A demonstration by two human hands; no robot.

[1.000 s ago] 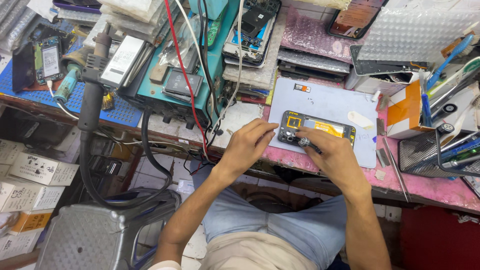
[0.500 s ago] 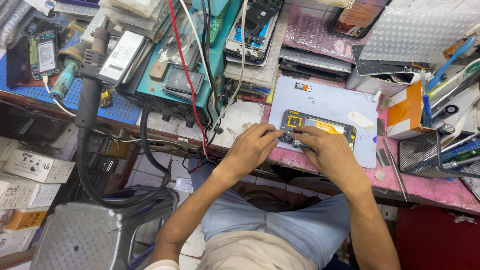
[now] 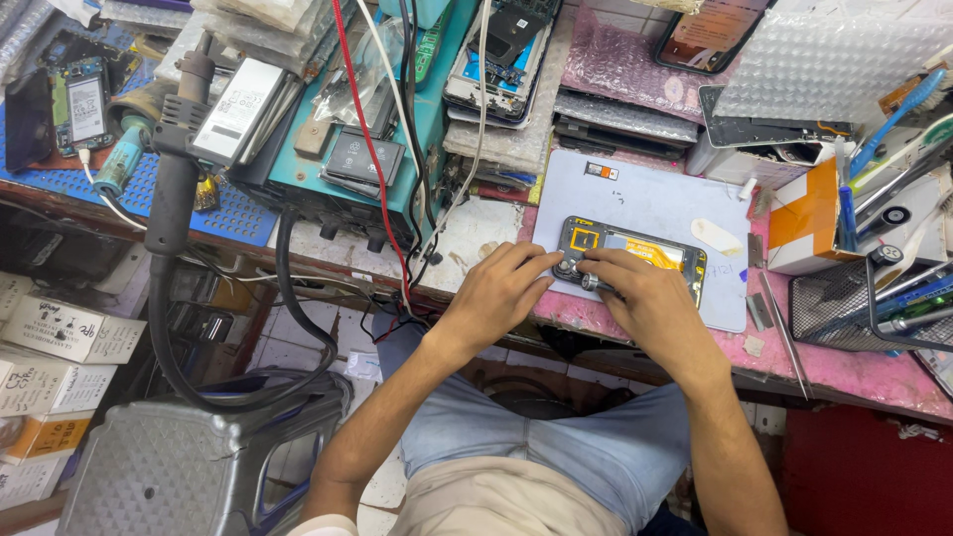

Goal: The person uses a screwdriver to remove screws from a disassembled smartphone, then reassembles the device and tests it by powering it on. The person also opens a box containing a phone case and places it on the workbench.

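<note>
Opened phone (image 3: 645, 253), yellow-and-dark insides bare, both hands' grips (image 3: 501, 288) (image 3: 645, 298) pinching its left end.

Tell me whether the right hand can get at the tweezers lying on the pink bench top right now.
Probably yes. The tweezers lie bare on the bench just beside the right hand, with nothing over them, though that hand holds a small tool on the opened phone.

Single head view, looking steeply down from above onto bench edge (image 3: 635, 308), lap and stool (image 3: 189, 467); moderately close, hands mid-frame.
</note>
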